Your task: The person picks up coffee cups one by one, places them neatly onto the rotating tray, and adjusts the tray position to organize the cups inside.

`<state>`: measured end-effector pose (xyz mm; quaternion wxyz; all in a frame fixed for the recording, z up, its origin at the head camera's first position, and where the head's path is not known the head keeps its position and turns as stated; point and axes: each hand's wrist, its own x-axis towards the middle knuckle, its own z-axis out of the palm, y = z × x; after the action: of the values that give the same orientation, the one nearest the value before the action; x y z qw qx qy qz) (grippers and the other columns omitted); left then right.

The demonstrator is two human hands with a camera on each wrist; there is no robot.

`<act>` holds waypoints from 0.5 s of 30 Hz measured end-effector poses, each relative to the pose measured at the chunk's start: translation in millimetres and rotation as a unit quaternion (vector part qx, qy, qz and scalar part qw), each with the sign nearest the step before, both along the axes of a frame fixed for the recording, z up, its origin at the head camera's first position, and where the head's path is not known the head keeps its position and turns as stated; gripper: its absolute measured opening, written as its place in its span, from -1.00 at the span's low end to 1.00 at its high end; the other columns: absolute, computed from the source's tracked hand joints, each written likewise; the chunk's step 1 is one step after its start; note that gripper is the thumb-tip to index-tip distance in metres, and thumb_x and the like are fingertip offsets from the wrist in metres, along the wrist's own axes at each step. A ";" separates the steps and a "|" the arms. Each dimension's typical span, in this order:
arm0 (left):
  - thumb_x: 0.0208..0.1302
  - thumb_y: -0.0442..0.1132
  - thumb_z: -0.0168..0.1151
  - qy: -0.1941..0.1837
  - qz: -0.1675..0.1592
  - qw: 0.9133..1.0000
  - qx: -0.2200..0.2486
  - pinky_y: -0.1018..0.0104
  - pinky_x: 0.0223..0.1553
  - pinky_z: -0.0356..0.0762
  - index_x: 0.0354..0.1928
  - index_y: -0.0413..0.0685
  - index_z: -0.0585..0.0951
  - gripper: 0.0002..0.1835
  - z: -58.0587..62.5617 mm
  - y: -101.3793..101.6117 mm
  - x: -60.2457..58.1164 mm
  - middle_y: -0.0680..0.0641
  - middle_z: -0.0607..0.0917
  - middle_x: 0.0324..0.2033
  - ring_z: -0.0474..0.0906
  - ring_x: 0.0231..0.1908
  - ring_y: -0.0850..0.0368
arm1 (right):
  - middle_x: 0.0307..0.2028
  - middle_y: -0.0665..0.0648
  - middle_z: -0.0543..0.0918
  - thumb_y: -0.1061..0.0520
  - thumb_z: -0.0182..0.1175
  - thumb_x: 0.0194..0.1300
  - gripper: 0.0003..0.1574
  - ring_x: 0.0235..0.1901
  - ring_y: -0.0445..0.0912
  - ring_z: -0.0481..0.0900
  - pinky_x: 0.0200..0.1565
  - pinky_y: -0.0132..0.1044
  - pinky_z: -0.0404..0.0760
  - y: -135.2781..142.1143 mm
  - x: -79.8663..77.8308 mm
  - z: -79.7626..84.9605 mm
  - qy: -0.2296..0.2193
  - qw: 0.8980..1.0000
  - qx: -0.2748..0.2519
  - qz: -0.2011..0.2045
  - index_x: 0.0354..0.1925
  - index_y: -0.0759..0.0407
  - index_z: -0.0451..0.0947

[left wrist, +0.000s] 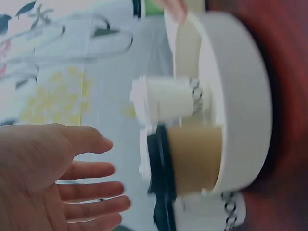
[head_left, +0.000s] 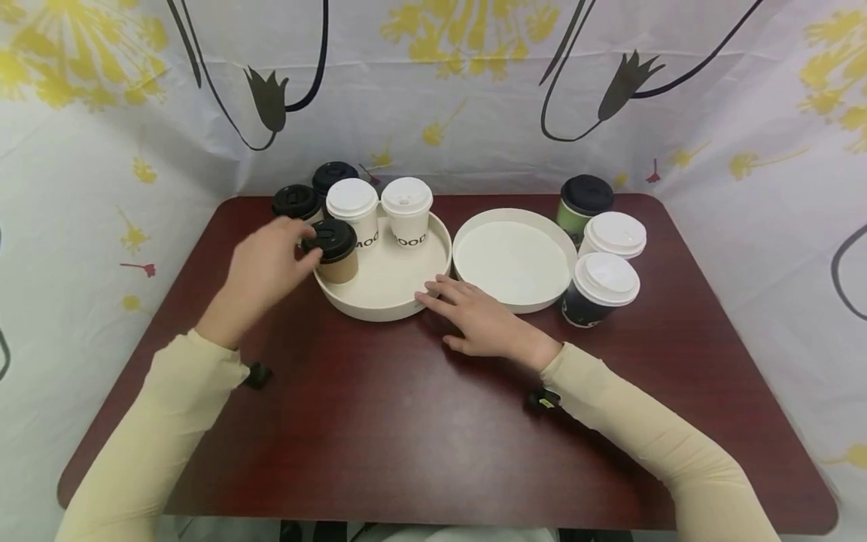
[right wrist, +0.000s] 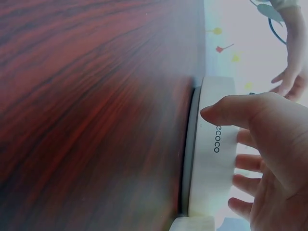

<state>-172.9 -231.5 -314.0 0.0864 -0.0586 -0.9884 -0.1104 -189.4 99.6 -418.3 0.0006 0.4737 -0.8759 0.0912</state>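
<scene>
- A short brown paper cup with a black plastic lid point(head_left: 333, 252) stands upright inside a round cream-white tray with a low wall point(head_left: 386, 284), close to its left rim.
- The left hand point(head_left: 266, 256) is just beside that lid; in the left wrist view its fingers are nearly straight and somewhat apart, thumb set off from them, with a gap to the lid and nothing pinched.
- The right hand point(head_left: 482, 320) lies at the near right rim of the same tray, fingers spread and thumb apart; the right wrist view has the thumb in front of the wall and the fingers beyond it, and whether they press on the rim I cannot tell.
- Two white cups with white lids and dark lettering, one just behind the brown cup point(head_left: 354, 209) and one to its right point(head_left: 409, 212), stand in this tray too.
- The brown cup looks light, likely paper: its side would probably dent under a hard squeeze, and the smooth lid might slip or pop off if lifted alone.
- The surest hold is likely a gentle wrap just below the lid, where the rim should stiffen the wall; its white neighbour leaves little finger room behind.
- The tray looks stiff and smooth; a light touch on its wall should steady it against sliding on the glossy red-brown table point(head_left: 420, 436).
</scene>
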 end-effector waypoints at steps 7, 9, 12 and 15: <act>0.28 -0.14 0.20 0.003 0.043 0.999 0.021 -0.33 0.05 0.46 0.36 -0.21 0.37 -0.37 7.4 -27.8 -33.3 -0.39 0.41 0.27 0.42 0.18 -0.36 | 0.46 0.24 0.27 0.00 0.35 0.19 0.03 0.51 0.18 0.15 0.46 0.11 0.24 -0.2 3.1 3.4 0.002 1.000 -0.002 0.004 0.52 -0.01 0.12; 0.28 -0.15 0.21 -0.010 0.045 0.999 0.022 -0.35 0.09 0.43 0.39 -0.22 0.31 -0.33 5.6 -33.5 -42.2 -0.41 0.35 0.30 0.36 0.23 -0.38 | 0.46 0.24 0.28 0.00 0.35 0.19 0.03 0.51 0.18 0.16 0.46 0.11 0.25 -0.3 3.9 3.3 0.004 1.000 -0.004 0.004 0.52 -0.01 0.13; 0.29 -0.14 0.22 -0.033 0.045 0.998 0.023 -0.40 0.14 0.37 0.43 -0.21 0.24 -0.28 1.3 -40.1 -55.0 -0.42 0.26 0.35 0.25 0.32 -0.42 | 0.45 0.24 0.30 0.00 0.35 0.18 0.02 0.51 0.18 0.17 0.45 0.11 0.26 -0.2 4.1 2.2 0.007 1.000 -0.012 0.004 0.52 -0.01 0.14; 0.31 -0.11 0.22 -0.057 0.047 0.997 0.024 -0.43 0.18 0.33 0.47 -0.19 0.18 -0.24 -4.7 -44.8 -67.9 -0.41 0.19 0.40 0.18 0.36 -0.44 | 0.45 0.23 0.30 0.00 0.36 0.18 0.03 0.50 0.17 0.17 0.45 0.11 0.27 0.1 3.8 0.8 0.007 1.000 -0.014 0.003 0.52 -0.02 0.14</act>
<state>-240.8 -276.3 -318.8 0.0358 -0.0039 -0.9905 -0.1326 -185.6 99.7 -417.5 0.0128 0.4771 -0.8731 0.1002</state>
